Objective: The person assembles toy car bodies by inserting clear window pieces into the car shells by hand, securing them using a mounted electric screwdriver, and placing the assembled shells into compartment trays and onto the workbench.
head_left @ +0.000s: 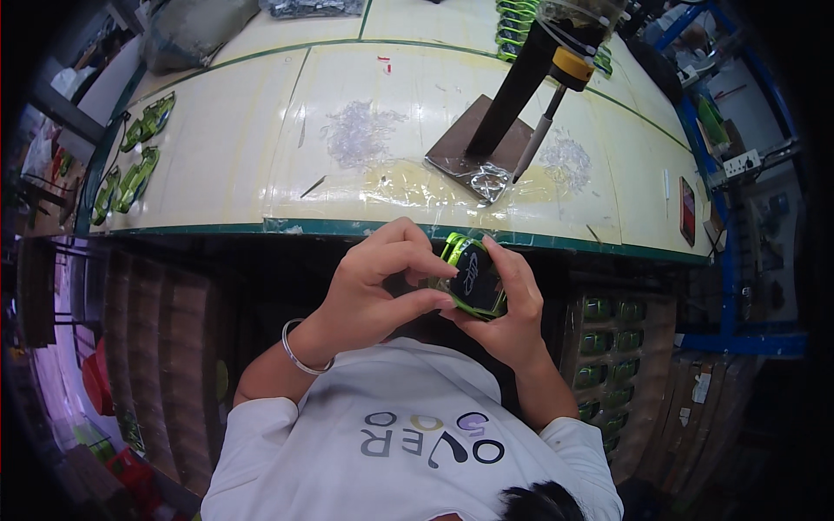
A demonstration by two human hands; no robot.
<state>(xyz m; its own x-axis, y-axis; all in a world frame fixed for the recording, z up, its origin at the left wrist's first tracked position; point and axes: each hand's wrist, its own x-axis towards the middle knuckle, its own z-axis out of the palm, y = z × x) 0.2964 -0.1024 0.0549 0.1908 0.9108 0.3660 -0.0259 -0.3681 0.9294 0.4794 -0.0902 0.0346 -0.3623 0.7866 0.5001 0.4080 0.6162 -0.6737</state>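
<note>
A small plastic part with a bright green frame and a dark, glossy face (473, 276) is held above my lap, just short of the table's near edge. My right hand (514, 304) grips it from the right, thumb below and a finger along its upper edge. From the left, my left hand (382, 273) pinches at its left side, with the index fingertip over the dark face and the thumb by the lower edge. Its other fingers curl partly out of sight behind the part.
Beyond the table's green edge (347, 227) stands a dark post on a square base (469, 148), with a pen-shaped tool (540, 130) hanging from it. Clear scraps (360, 132) lie left of it. More green parts (135, 178) rest far left; trays of them (608, 347) stand right.
</note>
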